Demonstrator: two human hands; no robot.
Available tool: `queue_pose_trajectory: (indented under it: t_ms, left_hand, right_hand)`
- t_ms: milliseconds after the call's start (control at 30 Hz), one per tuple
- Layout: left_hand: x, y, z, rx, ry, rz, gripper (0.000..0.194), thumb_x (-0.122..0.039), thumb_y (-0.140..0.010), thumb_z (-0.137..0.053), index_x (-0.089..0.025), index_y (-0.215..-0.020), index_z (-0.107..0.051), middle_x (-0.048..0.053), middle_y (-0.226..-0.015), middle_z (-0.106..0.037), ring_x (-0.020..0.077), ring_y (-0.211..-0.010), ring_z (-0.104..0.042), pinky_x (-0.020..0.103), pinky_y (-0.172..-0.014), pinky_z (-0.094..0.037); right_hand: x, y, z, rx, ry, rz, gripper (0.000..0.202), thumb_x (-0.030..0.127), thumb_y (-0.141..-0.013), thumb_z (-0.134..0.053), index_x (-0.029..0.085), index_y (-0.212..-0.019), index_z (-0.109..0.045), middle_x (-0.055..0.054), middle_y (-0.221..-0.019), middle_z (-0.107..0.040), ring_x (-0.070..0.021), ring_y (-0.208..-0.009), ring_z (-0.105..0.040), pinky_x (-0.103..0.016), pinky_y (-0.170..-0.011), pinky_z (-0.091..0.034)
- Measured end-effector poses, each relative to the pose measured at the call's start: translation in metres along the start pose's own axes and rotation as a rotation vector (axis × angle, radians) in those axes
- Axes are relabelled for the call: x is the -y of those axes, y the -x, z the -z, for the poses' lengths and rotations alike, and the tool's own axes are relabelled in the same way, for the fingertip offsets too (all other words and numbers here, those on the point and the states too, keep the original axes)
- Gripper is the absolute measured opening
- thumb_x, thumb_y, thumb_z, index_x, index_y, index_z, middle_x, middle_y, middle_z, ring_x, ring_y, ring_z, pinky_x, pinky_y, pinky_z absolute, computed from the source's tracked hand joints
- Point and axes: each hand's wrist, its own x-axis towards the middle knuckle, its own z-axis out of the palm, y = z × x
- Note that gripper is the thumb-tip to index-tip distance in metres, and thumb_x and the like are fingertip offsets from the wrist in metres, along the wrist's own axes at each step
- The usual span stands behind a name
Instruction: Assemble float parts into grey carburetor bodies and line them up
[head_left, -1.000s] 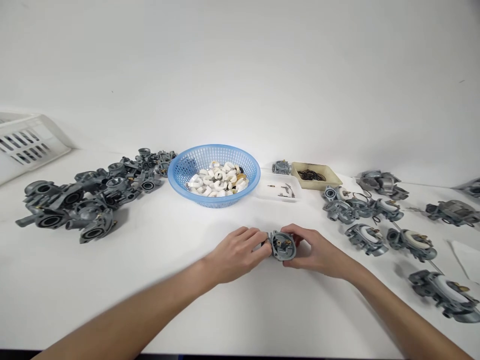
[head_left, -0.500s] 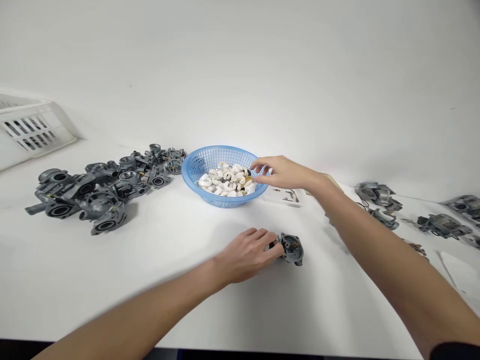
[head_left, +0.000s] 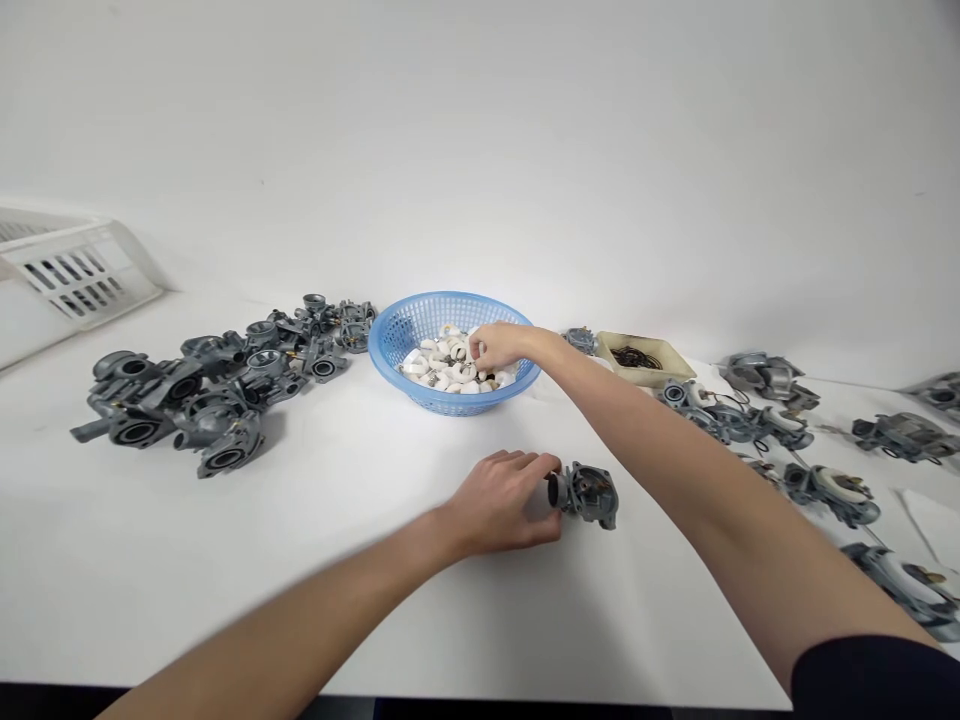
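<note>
A grey metal carburetor [head_left: 592,495] lies on the white table with its open bowl side up. My left hand [head_left: 510,500] rests at its left end, thumb and forefinger apart around the round black-rimmed mouth, and the thumb looks clear of the metal. Farther back, my right hand [head_left: 501,345] reaches into a blue mesh basket [head_left: 454,402]. Its fingers are curled and pinch at one of the white carburetor floats [head_left: 459,350] piled inside; the fingertips are partly hidden.
Several carburetors [head_left: 214,400] are heaped at the left, before a white slotted crate [head_left: 82,280]. Behind my right arm stands a cream tray [head_left: 671,365] with thin dark rings. More carburetors [head_left: 832,490], some with white floats fitted, lie at the right.
My right hand has moved down and left into the floats, its fingers closing from spread to curled. My left thumb has come off the carburetor, baring its left mouth. The view has shifted slightly.
</note>
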Motion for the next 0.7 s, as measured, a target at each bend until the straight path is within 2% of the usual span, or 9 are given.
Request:
queue_pose_trajectory:
  t_ms: [133, 233, 300, 433, 533, 600, 700]
  left_hand:
    - [0.0, 0.0, 0.001, -0.003, 0.072, 0.017, 0.037, -0.031, -0.08, -0.069, -0.023, -0.113, -0.055, 0.001, -0.1, -0.075, 0.0232, -0.085, -0.071, 0.035, -0.08, -0.055]
    - [0.0, -0.001, 0.002, -0.008, 0.104, 0.018, 0.035, -0.028, -0.082, -0.067, -0.024, -0.114, -0.056, 0.002, -0.098, -0.075, 0.022, -0.083, -0.07, 0.034, -0.079, -0.055]
    - [-0.001, -0.002, 0.002, -0.015, 0.119, 0.019, 0.032, -0.026, -0.082, -0.067, -0.024, -0.113, -0.057, 0.001, -0.095, -0.074, 0.0207, -0.08, -0.069, 0.034, -0.077, -0.054]
    - [-0.004, -0.001, 0.001, -0.036, 0.146, 0.016, 0.028, -0.025, -0.081, -0.069, -0.024, -0.107, -0.057, -0.001, -0.091, -0.072, 0.0184, -0.076, -0.066, 0.031, -0.073, -0.053]
    - [-0.008, 0.0, -0.002, -0.045, 0.158, 0.006, 0.026, -0.027, -0.081, -0.071, -0.024, -0.103, -0.056, -0.001, -0.09, -0.072, 0.018, -0.076, -0.065, 0.03, -0.071, -0.052]
    - [-0.011, 0.002, -0.004, -0.049, 0.155, 0.004, 0.024, -0.029, -0.083, -0.072, -0.024, -0.099, -0.055, -0.001, -0.087, -0.071, 0.018, -0.074, -0.065, 0.03, -0.069, -0.051]
    - [-0.015, 0.003, -0.008, -0.063, 0.139, 0.012, 0.024, -0.032, -0.085, -0.074, -0.024, -0.092, -0.052, -0.001, -0.083, -0.068, 0.0181, -0.071, -0.062, 0.03, -0.066, -0.048]
  right_hand:
    - [-0.003, 0.004, -0.002, -0.059, -0.028, -0.001, 0.025, 0.038, -0.099, -0.065, 0.017, -0.112, -0.068, -0.006, -0.11, -0.071, -0.0203, -0.095, -0.068, -0.038, -0.084, -0.058]
    - [-0.009, 0.022, 0.001, -0.176, -0.074, 0.008, 0.027, 0.033, -0.088, -0.074, 0.017, -0.11, -0.069, -0.008, -0.101, -0.073, -0.0246, -0.095, -0.067, -0.032, -0.074, -0.051]
    - [-0.013, 0.043, 0.004, -0.255, -0.11, 0.026, 0.033, 0.03, -0.084, -0.073, 0.019, -0.115, -0.067, -0.009, -0.103, -0.073, -0.0248, -0.094, -0.065, -0.029, -0.068, -0.046]
    - [-0.021, 0.108, 0.002, -0.36, -0.197, 0.056, 0.034, 0.039, -0.091, -0.064, 0.025, -0.121, -0.065, -0.005, -0.109, -0.069, -0.0191, -0.087, -0.063, -0.027, -0.066, -0.044]
    - [-0.025, 0.163, -0.017, -0.413, -0.343, 0.108, 0.035, 0.041, -0.087, -0.069, 0.025, -0.118, -0.069, -0.003, -0.102, -0.07, -0.0197, -0.088, -0.063, -0.03, -0.072, -0.047]
    - [-0.025, 0.196, -0.038, -0.436, -0.383, 0.156, 0.031, 0.039, -0.085, -0.072, 0.023, -0.112, -0.07, -0.004, -0.101, -0.07, -0.0196, -0.088, -0.064, -0.032, -0.078, -0.049]
    - [-0.024, 0.233, -0.073, -0.493, -0.457, 0.193, 0.029, 0.033, -0.088, -0.073, 0.024, -0.115, -0.068, -0.004, -0.102, -0.069, -0.0202, -0.091, -0.064, -0.034, -0.082, -0.051]
